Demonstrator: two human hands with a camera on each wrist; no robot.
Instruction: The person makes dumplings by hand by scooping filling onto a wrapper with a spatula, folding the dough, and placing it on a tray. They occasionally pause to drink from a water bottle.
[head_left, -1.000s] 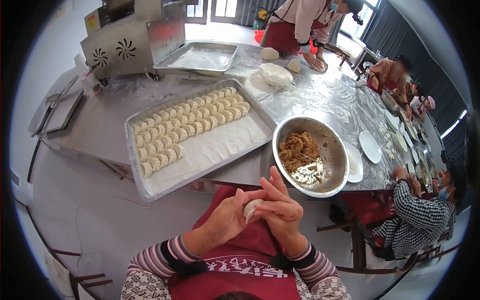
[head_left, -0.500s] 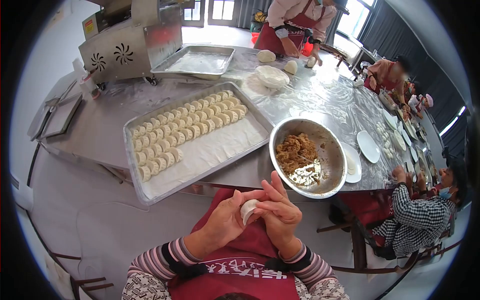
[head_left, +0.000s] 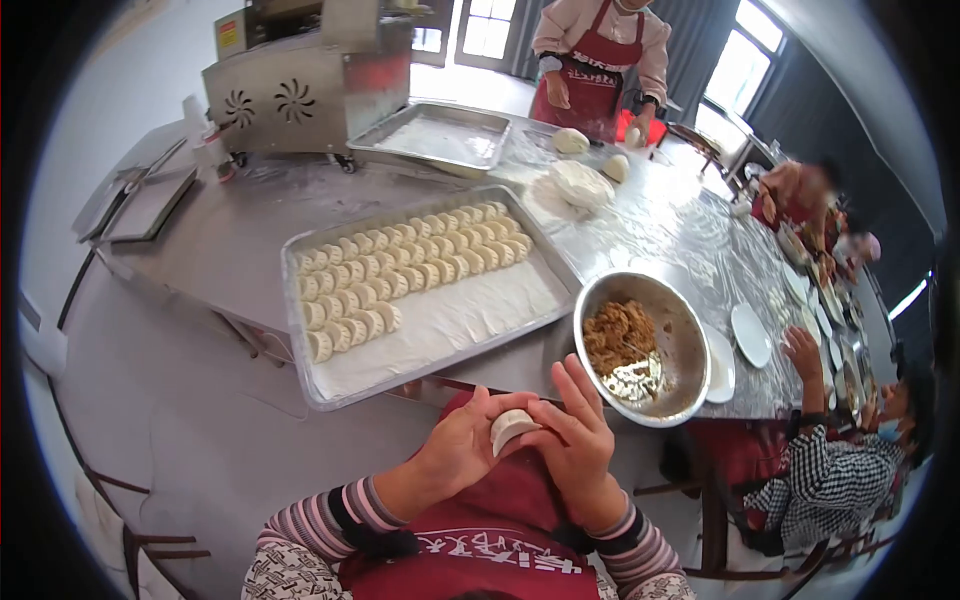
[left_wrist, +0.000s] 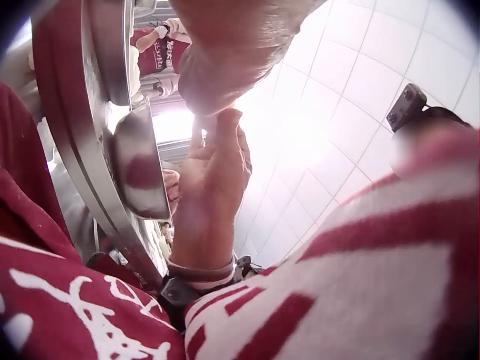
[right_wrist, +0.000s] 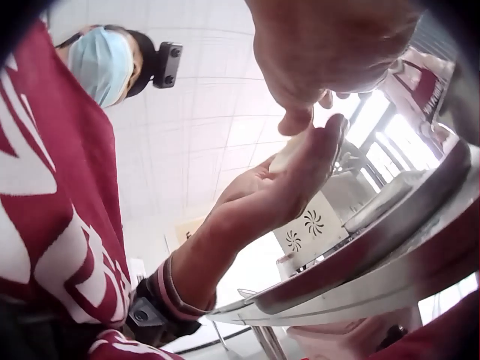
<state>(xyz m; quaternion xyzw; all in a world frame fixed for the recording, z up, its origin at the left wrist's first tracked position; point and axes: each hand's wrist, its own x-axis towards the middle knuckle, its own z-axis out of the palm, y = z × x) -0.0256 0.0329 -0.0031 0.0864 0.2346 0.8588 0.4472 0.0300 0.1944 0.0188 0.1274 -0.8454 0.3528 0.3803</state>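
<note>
A crescent-shaped white dumpling [head_left: 512, 430] lies between the two hands, above the red apron. My left hand [head_left: 453, 447] cradles it from the left with curled fingers. From the right, my right hand [head_left: 577, 446] pinches its edge with thumb and forefinger, its other fingers stretched upward. In the right wrist view, part of the dumpling [right_wrist: 285, 155] shows on the left hand [right_wrist: 262, 199], below the right hand [right_wrist: 330, 52]. The left wrist view shows the left hand [left_wrist: 232, 52] above the right hand [left_wrist: 210, 195]; the dumpling is hidden there.
A metal tray [head_left: 440, 374] holds rows of dumplings on white paper. Right of it stands a steel bowl [head_left: 690, 360] of brown filling, with white plates [head_left: 751, 335] beyond. Dough lumps [head_left: 582, 184], an empty tray [head_left: 440, 140] and a machine [head_left: 300, 100] are farther back. Other people stand or sit around.
The head view has shifted, so the table appears lower and farther right. The dumpling shows more fully between the hands. The person at the back stands more upright; the seated person on the right has raised a hand.
</note>
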